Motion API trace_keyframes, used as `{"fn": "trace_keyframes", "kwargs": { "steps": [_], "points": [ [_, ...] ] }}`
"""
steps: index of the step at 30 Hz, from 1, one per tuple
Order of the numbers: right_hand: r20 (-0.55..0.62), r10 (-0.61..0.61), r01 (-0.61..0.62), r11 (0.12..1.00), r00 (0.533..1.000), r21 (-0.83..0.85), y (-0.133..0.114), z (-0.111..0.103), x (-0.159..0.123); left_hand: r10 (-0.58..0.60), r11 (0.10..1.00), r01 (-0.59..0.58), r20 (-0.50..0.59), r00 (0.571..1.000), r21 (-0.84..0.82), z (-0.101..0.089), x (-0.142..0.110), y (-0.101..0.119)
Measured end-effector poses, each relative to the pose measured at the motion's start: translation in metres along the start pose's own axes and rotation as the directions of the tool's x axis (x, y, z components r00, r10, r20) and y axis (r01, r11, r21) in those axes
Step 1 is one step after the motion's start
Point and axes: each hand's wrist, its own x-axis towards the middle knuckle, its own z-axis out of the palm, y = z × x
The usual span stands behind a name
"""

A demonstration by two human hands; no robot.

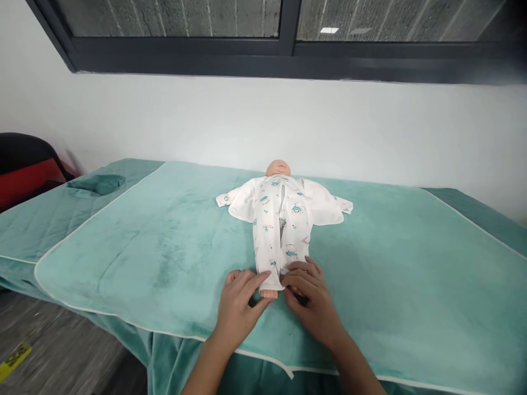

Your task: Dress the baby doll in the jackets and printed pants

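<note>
A baby doll (278, 167) lies on its back, its head toward the wall and its feet toward me. It wears white printed baby clothes (263, 211), with the sleeves spread to both sides and an open slit down the middle of the front. My left hand (240, 304) grips the leg cuff on the left, thumb and fingers around the hem. A bare foot (269, 294) pokes out below that cuff. At the other leg, my right hand (312, 296) pinches the cuff with bent fingers, and the foot there is mostly hidden behind them.
A green plush mat (164, 263) with white piping covers the table. Bunched green cloth (96, 185) lies at the far left, near a black and red chair (31, 170). A white wall (263, 120) and dark window frame (185, 57) stand behind.
</note>
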Motion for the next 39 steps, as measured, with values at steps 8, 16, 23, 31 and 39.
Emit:
{"fn": "trace_keyframes", "kwargs": {
  "steps": [8,16,23,31,39],
  "points": [
    [0.051,0.014,-0.021,0.99,0.999,0.14,-0.002,-0.008,0.0,-0.013,1.0,0.013,0.001,1.0,-0.01,0.001,-0.001,-0.001],
    [-0.202,0.445,-0.368,0.871,0.873,0.326,0.012,-0.007,-0.027,0.03,1.0,-0.03,0.017,0.999,-0.008,-0.002,-0.003,-0.004],
    [-0.129,0.459,-0.438,0.885,0.879,0.16,0.012,-0.002,-0.027,0.069,0.997,-0.07,0.038,0.997,0.033,-0.006,0.003,0.011],
    [-0.06,0.472,-0.407,0.811,0.88,0.421,0.012,-0.016,-0.035,0.08,0.99,-0.103,0.219,0.973,0.099,0.006,0.034,0.048],
    [-0.092,0.424,-0.316,0.786,0.901,0.532,0.019,-0.018,-0.039,0.052,0.99,-0.017,0.244,0.968,-0.142,0.004,0.038,0.048]
  ]
}}
